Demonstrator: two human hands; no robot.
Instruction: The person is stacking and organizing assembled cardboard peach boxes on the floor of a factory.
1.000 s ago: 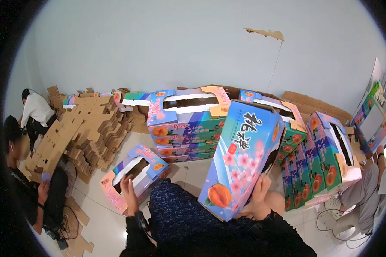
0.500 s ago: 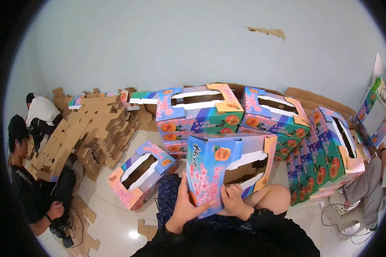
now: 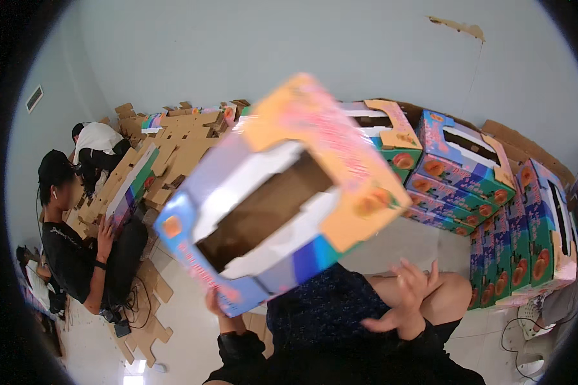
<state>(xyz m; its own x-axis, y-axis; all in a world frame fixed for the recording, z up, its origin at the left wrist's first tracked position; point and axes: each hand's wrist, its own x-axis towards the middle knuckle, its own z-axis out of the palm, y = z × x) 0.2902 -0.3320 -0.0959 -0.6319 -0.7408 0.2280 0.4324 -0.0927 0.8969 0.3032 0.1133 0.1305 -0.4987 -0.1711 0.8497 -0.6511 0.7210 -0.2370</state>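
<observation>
A colourful printed carton [image 3: 356,170] with fruit pictures is raised in front of me, tilted, slightly blurred. Its cut-out top, edged in white, faces me and shows the bare brown inside. My left hand [image 3: 219,307] grips the carton's lower corner; the carton hides some of its fingers. Apart from the carton, my right hand [image 3: 408,298] hovers over my bare knee, fingers spread and holding nothing.
Stacked matching cartons [image 3: 462,173] stand along the wall, with another row [image 3: 539,224] at right. Flat brown cardboard sheets [image 3: 186,138] are piled at left. A co-worker in black [image 3: 77,256] sits beside them, touching a printed sheet. Cables [image 3: 135,308] lie on the floor.
The carton has left my lap, moving up and left, and has turned. My right hand has let go of it. My view has swung left, and the co-worker now has a hand on a printed sheet.
</observation>
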